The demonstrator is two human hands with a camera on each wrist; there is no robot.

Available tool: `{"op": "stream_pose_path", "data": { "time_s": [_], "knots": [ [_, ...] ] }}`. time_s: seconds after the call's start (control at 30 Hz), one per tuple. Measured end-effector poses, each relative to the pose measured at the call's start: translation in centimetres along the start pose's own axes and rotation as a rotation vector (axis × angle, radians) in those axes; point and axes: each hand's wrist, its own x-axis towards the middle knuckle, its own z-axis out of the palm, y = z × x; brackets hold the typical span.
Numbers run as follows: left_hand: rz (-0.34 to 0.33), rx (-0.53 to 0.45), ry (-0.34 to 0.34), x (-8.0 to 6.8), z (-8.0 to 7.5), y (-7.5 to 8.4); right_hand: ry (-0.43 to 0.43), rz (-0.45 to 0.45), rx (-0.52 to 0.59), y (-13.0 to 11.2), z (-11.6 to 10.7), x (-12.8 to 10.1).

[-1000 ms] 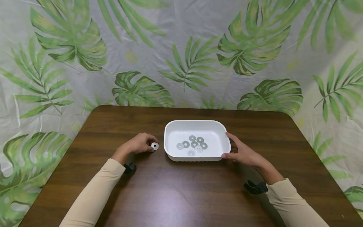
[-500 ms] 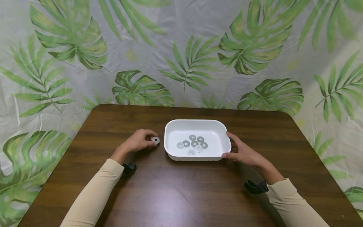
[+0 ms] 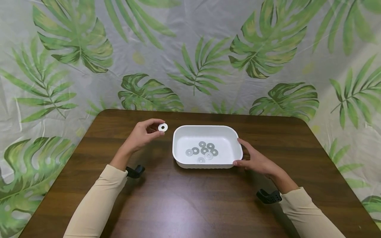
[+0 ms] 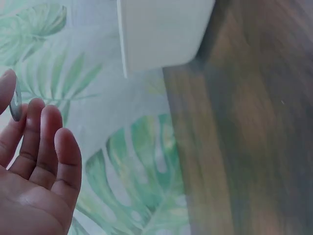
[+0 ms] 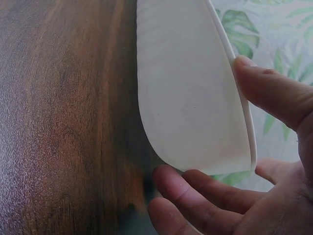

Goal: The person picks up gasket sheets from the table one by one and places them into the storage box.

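In the head view my left hand (image 3: 137, 136) pinches a flat metal washer (image 3: 165, 129) between thumb and fingertips, raised over the table to the left of a white plastic bin (image 3: 205, 166). The left wrist view shows the washer (image 4: 15, 108) nearly edge-on by the thumb, with the other fingers loosely bent. My right hand (image 3: 259, 161) holds the bin's right end, thumb on the near corner and a finger at the farther rim. Several grey washers (image 3: 212, 147) lie flat inside the bin, a few overlapping. In the right wrist view, the fingers (image 5: 210, 188) curve along the end wall.
The bin stands on a dark brown wooden table (image 3: 178, 205) with rounded far corners. Behind the table's far edge hangs a pale cloth (image 3: 205, 109) printed with green leaves. Dark straps are on both wrists.
My left hand has lifted the washer off the table beside the bin and moved it up and farther back. The right hand and the bin have stayed in place.
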Motion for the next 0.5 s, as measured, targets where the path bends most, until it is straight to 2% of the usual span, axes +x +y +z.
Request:
{"op": "stream_pose_path", "data": {
  "time_s": [0.2,0.5],
  "knots": [
    [0.033,-0.006,-0.021,0.0,0.4,1.3,-0.002,-0.003,-0.002,0.0,0.0,0.0],
    [0.111,0.053,-0.076,0.3,1.2,3.4,-0.006,-0.002,0.006,0.0,0.0,0.0]
  ]
}}
